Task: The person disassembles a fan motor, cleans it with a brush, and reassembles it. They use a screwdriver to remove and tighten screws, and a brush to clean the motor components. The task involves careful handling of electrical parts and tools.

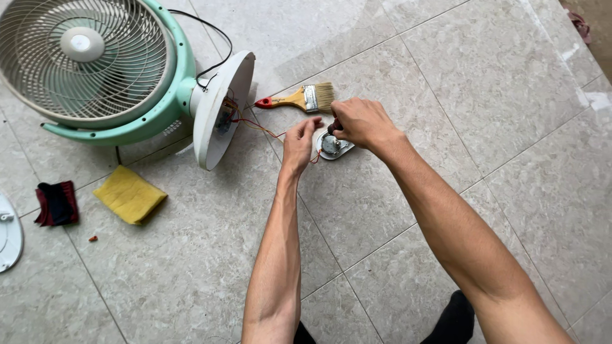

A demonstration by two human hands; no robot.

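Note:
A small round grey motor on a white mounting plate [332,147] lies on the tiled floor, joined by thin red wires [264,129] to the open base [220,108] of a mint-green fan [95,70] lying on its side. My right hand [360,122] is closed around a dark, red-handled tool whose tip meets the motor's top. My left hand [299,144] pinches at the motor's left edge, where the wires reach it. Both forearms stretch forward from the bottom of the view.
A paintbrush [305,99] with a yellow and red handle lies just behind my hands. A yellow cloth [129,194] and a dark red cloth [57,203] lie at the left. A white round cover [9,232] shows at the left edge.

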